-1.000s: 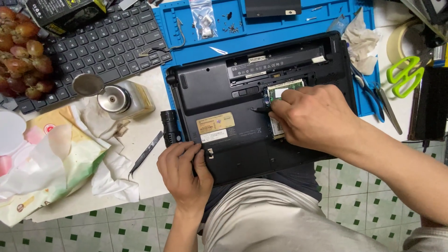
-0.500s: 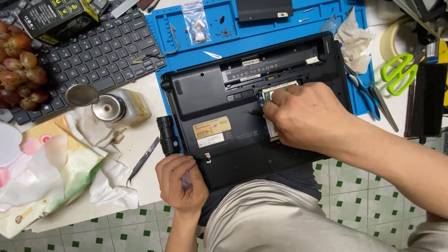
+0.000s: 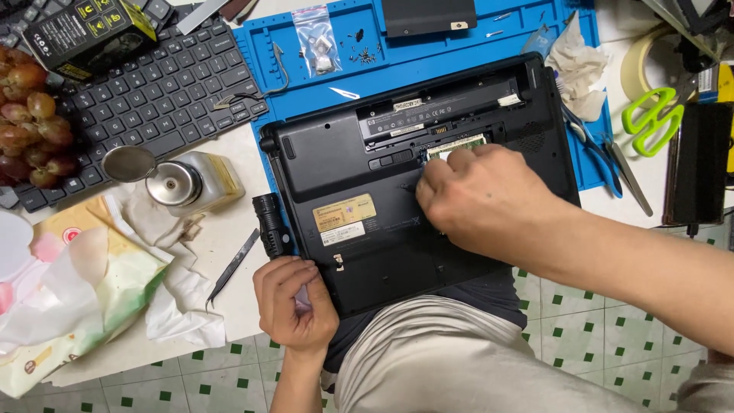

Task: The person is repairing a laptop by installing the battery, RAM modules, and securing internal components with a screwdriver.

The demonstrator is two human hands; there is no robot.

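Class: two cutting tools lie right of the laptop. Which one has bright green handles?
The green-handled scissors, lying by the tape roll; the blue-handled pliers lie closer to the black laptop.

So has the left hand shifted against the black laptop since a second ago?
Yes. The left hand has slid off the upturned black laptop, down its left edge to the near corner, below the small black flashlight.

The right hand (image 3: 489, 195) hides the laptop's (image 3: 344, 164) open compartment.
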